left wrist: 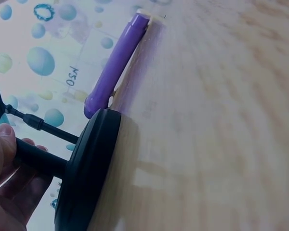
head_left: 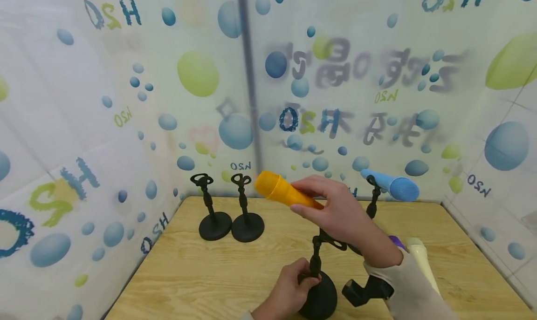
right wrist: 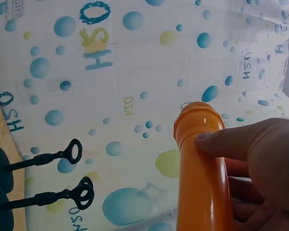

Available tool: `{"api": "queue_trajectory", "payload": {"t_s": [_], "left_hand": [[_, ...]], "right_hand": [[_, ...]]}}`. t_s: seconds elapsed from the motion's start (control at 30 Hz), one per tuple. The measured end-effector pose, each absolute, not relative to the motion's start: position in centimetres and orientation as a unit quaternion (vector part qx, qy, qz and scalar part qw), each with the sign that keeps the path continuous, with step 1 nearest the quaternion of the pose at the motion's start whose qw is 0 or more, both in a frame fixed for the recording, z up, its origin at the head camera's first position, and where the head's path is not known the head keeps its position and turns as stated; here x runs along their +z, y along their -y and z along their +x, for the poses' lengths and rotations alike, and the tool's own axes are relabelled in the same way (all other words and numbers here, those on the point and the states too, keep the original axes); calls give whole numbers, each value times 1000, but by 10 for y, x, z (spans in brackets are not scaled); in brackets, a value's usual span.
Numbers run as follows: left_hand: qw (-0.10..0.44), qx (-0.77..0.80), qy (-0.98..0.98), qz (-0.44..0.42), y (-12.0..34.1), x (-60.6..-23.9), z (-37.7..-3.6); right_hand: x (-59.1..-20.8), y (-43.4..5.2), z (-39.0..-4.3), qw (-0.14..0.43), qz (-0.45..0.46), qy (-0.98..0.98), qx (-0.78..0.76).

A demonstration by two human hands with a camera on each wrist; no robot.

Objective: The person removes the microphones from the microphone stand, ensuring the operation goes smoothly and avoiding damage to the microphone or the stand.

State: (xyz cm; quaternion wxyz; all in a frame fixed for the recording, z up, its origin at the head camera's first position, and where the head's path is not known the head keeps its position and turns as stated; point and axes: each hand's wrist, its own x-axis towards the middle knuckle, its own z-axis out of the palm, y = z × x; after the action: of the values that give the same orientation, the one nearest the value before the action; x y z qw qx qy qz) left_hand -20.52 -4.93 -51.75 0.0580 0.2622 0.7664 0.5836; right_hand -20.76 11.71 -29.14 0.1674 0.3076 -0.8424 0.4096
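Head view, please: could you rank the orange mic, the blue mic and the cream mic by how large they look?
1. Orange mic, though it is partly hidden by the right hand.
2. Blue mic.
3. Cream mic, partly hidden by the sleeve; ranking unsure.

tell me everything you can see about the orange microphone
The orange microphone looks like smooth glossy plastic, a toy, with a rounded, finely ribbed yellow-orange head and a cylindrical body. The right hand grips its body, holding it tilted in the air, head pointing up-left, above the black stand that the left hand holds.

The left hand sits low at 6 o'clock, fingers curled in a grip; the right hand is raised, fingers also wrapped tight.
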Motion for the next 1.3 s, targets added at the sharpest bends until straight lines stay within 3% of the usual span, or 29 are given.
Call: {"api": "queue_trajectory", "payload": {"t_s": [0.63,1.3], "left_hand": [[38,577,-768,275,48,-517,-206],[60,590,-760,265,49,-516,-205]], "right_hand": [[-319,-177,-205,198,233,882,358],[-386,-233,-201,131,129,932,312]]}}
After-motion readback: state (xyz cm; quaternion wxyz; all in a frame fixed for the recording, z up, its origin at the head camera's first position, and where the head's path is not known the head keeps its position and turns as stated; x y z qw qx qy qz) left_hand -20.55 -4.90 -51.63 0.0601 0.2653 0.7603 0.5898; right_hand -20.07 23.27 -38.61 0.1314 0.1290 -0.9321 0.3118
